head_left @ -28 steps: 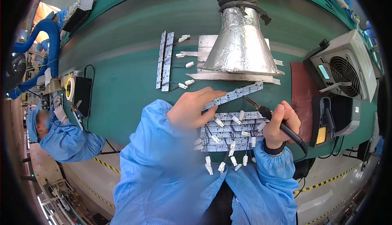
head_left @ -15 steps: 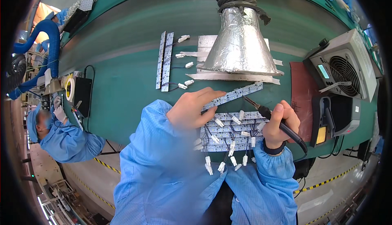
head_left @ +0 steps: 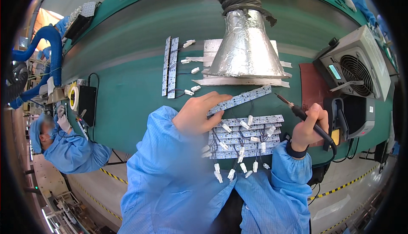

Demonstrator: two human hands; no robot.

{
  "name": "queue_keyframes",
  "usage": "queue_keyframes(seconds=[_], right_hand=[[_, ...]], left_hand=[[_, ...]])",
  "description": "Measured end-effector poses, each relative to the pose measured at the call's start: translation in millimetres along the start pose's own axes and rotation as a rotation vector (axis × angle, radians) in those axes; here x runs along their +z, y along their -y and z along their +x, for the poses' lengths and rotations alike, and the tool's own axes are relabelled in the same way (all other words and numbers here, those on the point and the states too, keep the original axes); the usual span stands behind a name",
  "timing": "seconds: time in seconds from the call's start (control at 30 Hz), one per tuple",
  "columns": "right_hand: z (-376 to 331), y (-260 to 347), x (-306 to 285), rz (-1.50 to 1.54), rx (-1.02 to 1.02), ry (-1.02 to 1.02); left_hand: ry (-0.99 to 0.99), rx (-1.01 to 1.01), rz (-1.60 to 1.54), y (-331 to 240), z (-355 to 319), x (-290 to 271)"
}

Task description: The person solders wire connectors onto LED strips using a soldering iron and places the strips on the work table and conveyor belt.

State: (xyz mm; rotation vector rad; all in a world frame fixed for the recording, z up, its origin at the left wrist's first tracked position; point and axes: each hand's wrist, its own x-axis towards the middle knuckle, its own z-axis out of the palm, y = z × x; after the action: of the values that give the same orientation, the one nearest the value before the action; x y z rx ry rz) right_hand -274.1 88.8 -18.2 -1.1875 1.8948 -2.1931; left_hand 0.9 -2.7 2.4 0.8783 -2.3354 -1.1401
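Note:
My left hand [head_left: 199,113] pinches one end of a narrow LED circuit board strip [head_left: 244,99], which slants up to the right. In my right hand [head_left: 312,127] is a soldering iron [head_left: 300,113], gripped like a pen, its tip to the right of the strip's far end and apart from it. Below the held strip lies a row of LED strips [head_left: 272,119] with thin dark wires and white plug connectors [head_left: 241,152], some hanging over the table's near edge. Two more strips [head_left: 171,70] with white connectors lie further left.
A foil-covered fume hood [head_left: 246,49] on a black duct stands beyond the strips. At right are a grey fan unit [head_left: 361,66], a soldering iron stand [head_left: 338,121] and a reddish mat [head_left: 312,85]. A co-worker [head_left: 68,144] sits at far left beside a black box [head_left: 87,105].
My right hand has moved right with the soldering iron, drawing its tip away from the held strip. My left hand keeps the strip in nearly the same place.

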Motion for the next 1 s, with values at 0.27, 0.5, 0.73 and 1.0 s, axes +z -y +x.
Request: queue_keyframes(seconds=[0.27,0.5,0.73,1.0], right_hand=[[1.3,-6.2,5.2,-0.009,-0.075,0.088],[1.2,-6.2,6.2,-0.019,-0.064,0.076],[1.0,-7.3,5.8,-0.02,-0.071,0.061],[-0.8,-5.3,6.8,-0.006,-0.051,0.083]], left_hand=[[0.0,-0.029,0.016,-2.4,1.1,0.6],[0.02,-0.071,0.033,-2.2,0.7,1.0],[0.005,-0.048,0.044,-4.6,1.2,1.2],[-0.003,-0.04,0.042,-4.0,0.9,1.8]])
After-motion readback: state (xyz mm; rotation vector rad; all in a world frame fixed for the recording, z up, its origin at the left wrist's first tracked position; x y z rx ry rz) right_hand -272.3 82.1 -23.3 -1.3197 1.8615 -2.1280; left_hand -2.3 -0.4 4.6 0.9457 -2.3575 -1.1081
